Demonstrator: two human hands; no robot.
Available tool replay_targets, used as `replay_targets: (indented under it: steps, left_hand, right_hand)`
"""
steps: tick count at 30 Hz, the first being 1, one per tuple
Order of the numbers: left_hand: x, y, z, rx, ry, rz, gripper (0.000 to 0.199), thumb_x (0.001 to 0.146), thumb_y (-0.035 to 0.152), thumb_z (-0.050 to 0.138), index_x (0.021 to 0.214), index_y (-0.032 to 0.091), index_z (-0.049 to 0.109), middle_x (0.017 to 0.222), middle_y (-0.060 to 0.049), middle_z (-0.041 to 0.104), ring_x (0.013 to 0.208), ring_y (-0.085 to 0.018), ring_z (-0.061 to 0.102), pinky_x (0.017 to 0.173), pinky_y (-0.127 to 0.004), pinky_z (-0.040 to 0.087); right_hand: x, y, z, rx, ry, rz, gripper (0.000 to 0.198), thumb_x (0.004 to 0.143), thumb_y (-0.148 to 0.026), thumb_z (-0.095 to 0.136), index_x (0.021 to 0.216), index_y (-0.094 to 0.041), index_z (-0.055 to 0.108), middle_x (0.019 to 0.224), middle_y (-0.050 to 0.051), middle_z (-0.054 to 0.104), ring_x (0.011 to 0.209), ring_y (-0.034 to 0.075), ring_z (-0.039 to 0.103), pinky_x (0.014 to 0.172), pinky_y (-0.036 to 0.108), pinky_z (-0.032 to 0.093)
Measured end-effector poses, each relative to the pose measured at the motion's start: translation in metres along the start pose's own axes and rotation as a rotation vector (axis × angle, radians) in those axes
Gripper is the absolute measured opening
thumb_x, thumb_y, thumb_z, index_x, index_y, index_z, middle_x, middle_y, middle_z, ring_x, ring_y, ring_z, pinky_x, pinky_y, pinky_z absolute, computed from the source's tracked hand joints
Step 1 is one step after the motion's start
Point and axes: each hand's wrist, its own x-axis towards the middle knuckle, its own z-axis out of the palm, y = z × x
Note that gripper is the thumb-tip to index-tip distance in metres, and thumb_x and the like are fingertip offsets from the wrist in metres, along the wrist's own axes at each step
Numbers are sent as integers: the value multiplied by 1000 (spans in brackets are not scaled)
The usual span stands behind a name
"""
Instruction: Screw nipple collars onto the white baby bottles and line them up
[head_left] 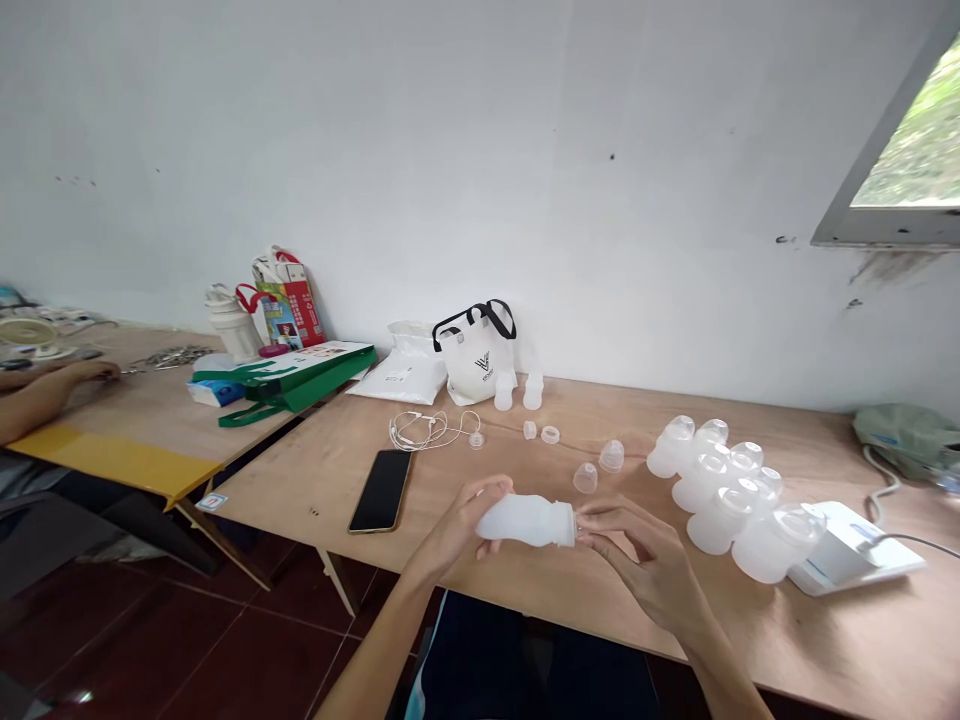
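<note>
My left hand (463, 525) is wrapped round the base of a frosted white baby bottle (523, 519), which lies sideways above the table's front edge, its mouth pointing right. At that mouth, the fingers of my right hand (637, 555) are pinched together; the small piece between them is mostly hidden. Just beyond the bottle, two clear domed caps (585, 478) stand on the table. Farther back lie two small pale rings (550, 435) and a clear teat-like piece (476, 439). Two more bottles (533, 391) stand near the wall.
Several capped bottles (720, 517) stand grouped at right, beside a white device (847, 550) with a cable. A phone (381, 490), white earphones (427, 430) and a white bag (480, 365) occupy the left side. Another person's hand (82, 375) rests on the neighbouring table (150, 420).
</note>
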Motion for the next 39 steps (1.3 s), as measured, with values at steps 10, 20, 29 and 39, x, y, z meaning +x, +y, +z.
replay_targets:
  steps: [10,20,29,39]
  left_hand:
    - [4,-5,2,-88,7,-15,55,94,68,49,79,16,58,51,0,59,37,-9,45,39,-19,32]
    - [-7,6,8,71,44,136,42,92,59,63,92,18,61,73,1,58,61,-13,54,51,-20,42]
    - [-8,4,1,200,86,255,38,82,48,77,106,19,66,96,-3,64,81,-17,57,68,-24,44]
    - [-8,8,5,128,125,129,46,90,63,61,83,17,62,67,1,57,57,-13,52,49,-21,36]
  right_hand:
    - [2,-2,-8,-13,21,-52,13,90,-20,75,99,-29,77,98,3,78,91,22,76,78,31,62]
    - [1,-3,-6,-11,88,119,13,88,-35,78,100,-31,81,95,1,82,85,23,78,72,30,62]
    - [-1,-9,-7,-59,134,71,10,89,-36,77,97,-33,81,90,0,82,74,22,77,68,32,63]
    - [0,-11,0,-32,91,-46,16,90,-19,75,100,-30,79,96,3,79,86,22,76,70,30,62]
